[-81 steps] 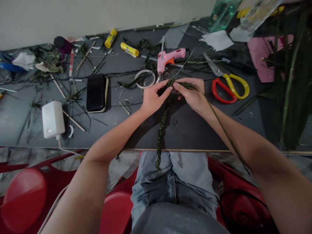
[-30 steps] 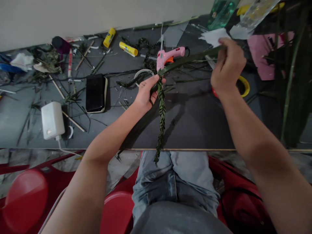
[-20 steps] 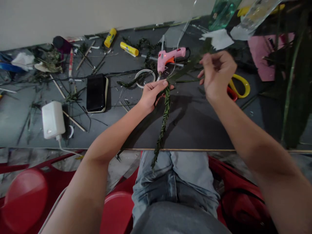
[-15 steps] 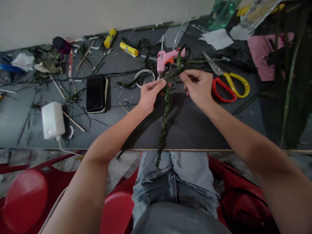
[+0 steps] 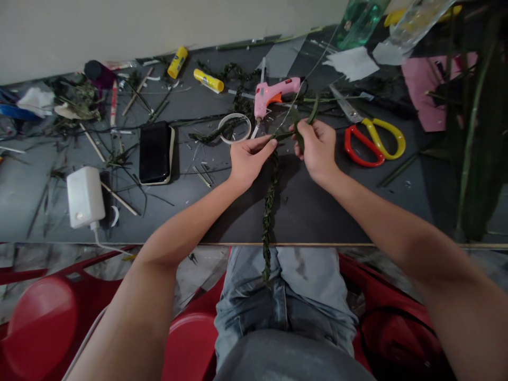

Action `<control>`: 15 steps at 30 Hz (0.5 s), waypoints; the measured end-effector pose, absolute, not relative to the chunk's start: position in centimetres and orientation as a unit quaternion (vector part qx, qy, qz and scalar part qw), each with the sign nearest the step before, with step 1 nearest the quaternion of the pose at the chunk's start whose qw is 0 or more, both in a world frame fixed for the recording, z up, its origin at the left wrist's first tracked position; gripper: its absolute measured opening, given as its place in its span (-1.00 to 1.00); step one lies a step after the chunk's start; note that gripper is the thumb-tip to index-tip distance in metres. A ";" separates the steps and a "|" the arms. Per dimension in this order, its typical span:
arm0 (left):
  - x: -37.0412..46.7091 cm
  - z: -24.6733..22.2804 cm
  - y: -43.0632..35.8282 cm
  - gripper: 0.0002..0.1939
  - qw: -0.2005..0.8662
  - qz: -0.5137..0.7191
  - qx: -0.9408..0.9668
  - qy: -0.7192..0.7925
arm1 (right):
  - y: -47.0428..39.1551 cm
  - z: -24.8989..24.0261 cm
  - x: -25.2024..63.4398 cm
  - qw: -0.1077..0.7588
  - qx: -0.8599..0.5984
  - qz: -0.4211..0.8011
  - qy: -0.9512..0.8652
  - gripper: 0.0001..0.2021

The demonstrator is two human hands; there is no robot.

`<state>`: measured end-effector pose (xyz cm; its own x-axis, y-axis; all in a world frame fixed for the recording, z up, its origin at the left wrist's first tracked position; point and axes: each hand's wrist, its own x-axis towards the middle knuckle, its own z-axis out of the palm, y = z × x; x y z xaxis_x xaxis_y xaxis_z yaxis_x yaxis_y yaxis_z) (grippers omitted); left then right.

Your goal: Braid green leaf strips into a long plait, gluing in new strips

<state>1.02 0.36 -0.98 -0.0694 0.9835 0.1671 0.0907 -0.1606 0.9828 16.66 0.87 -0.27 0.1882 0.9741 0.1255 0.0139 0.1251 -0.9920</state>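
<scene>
A dark green braid [image 5: 269,206] of leaf strips hangs down over the table's front edge to my lap. My left hand [image 5: 249,161] pinches its top end between thumb and fingers. To the right of it, my right hand [image 5: 317,148] is closed on a loose leaf strip [image 5: 297,123] that runs out of the braid's top and curls above my fingers. Just beyond both hands lies a pink glue gun [image 5: 265,98], its nozzle towards me. A white tape ring [image 5: 235,128] lies beside my left hand.
Scissors [image 5: 367,137] with red and yellow handles lie right of my right hand. On the left are a black phone [image 5: 154,152] and a white power bank [image 5: 85,196] with a cable. Yellow glue sticks [image 5: 208,80], leaf scraps and plastic bottles [image 5: 363,24] line the back.
My right hand has moved left and slightly down, closer to my left hand. The strip's large loop has become smaller. The braid's hanging end has swung slightly right.
</scene>
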 end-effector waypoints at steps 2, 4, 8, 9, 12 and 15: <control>1.1 -1.1 0.3 -0.76 0.414 0.538 0.537 0.501 | 1.0 -0.9 16.4 0.588 -0.503 0.421 -0.473 -0.37; 1.2 -1.2 0.3 -0.76 0.425 0.536 0.530 0.500 | 1.0 -1.4 16.3 0.593 -0.490 0.403 -0.496 -0.35; 1.2 -1.0 0.3 -0.86 0.469 0.526 0.515 0.488 | 1.4 -1.5 16.8 0.609 -0.496 0.374 -0.493 -0.35; 1.3 -0.9 0.3 -0.87 0.478 0.519 0.514 0.489 | 1.7 -1.4 17.0 0.616 -0.503 0.372 -0.479 -0.34; 1.3 -0.5 0.1 -0.87 0.492 0.491 0.526 0.490 | 2.7 -1.2 18.0 0.641 -0.513 0.353 -0.449 -0.32; 1.4 -0.4 0.0 -0.86 0.499 0.472 0.536 0.491 | 3.4 -0.9 18.8 0.646 -0.523 0.308 -0.464 -0.35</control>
<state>1.37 -0.03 -0.36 0.0729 0.9972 0.0162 0.0552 -0.0202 0.9983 18.79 3.37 -0.86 0.3803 0.8824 0.2769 0.0868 0.2640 -0.9606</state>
